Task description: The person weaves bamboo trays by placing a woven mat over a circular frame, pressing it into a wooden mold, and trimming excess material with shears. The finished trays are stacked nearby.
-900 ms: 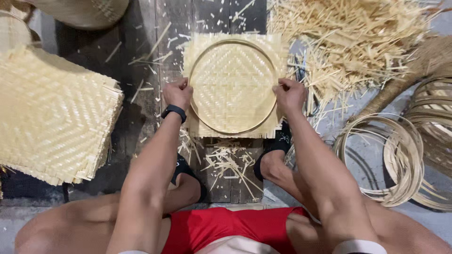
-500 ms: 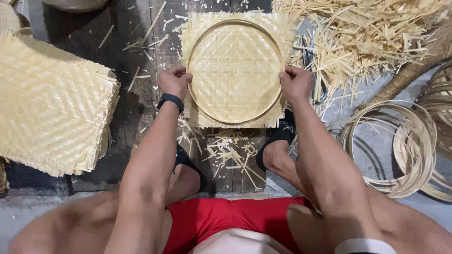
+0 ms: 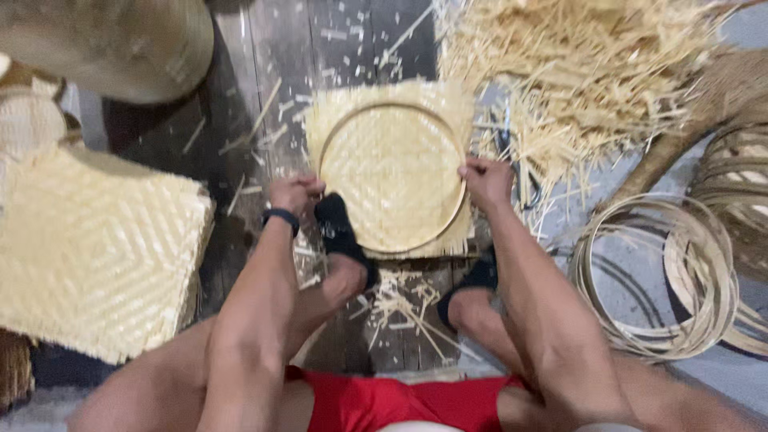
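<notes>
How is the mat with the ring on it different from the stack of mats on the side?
The woven mat lies alone under a round hoop, gripped by the left hand and right hand. The stack of woven mats is many layers, bare and untouched. Both are pale, woven and square with frayed edges.

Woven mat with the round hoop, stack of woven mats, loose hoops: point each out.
woven mat with the round hoop (image 3: pixel 392 172), head view, middle of the weave inside the hoop.
stack of woven mats (image 3: pixel 96 256), head view, top sheet's centre.
loose hoops (image 3: pixel 716 308), head view, right-hand rim.
</notes>
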The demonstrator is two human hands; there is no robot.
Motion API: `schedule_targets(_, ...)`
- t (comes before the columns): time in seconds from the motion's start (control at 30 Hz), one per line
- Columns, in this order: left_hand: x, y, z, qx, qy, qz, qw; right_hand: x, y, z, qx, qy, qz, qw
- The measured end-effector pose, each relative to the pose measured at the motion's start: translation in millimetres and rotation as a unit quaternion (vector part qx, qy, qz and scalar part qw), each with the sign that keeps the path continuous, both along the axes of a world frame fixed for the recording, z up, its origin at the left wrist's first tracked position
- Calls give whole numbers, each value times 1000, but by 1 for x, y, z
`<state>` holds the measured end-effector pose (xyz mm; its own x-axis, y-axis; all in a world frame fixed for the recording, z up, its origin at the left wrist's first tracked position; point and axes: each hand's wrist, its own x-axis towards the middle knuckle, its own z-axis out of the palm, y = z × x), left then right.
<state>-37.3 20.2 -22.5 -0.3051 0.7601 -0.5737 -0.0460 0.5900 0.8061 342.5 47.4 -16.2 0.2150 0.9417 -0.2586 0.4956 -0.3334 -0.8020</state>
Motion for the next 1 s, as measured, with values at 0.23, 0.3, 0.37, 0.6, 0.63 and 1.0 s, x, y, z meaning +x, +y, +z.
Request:
schedule_targets(0.23, -2, 16, -11, -86, -62, -14, 994, 8, 17, -8, 7, -22, 55, 998)
schedule_targets(0.3, 0, 18, -14, -91, -42, -3, 995, 13, 23, -12, 23, -9, 69, 997)
schedule_targets(0.37, 2, 22, -8, -100, -44, 10, 994, 16, 28, -12, 22, -11, 85, 996)
schedule_targets(0.6, 42, 99, 36, 157, 473, -318, 806, -50, -13, 57, -19, -85, 146, 985)
schedule_targets(0.63, 55, 114, 35, 291, 489, -357, 741, -72, -25, 64, -69, -246, 372, 892)
schedule_targets(1.0, 91, 175, -40, 104, 140, -316, 933, -114, -87, -17, 255, -302, 470, 789)
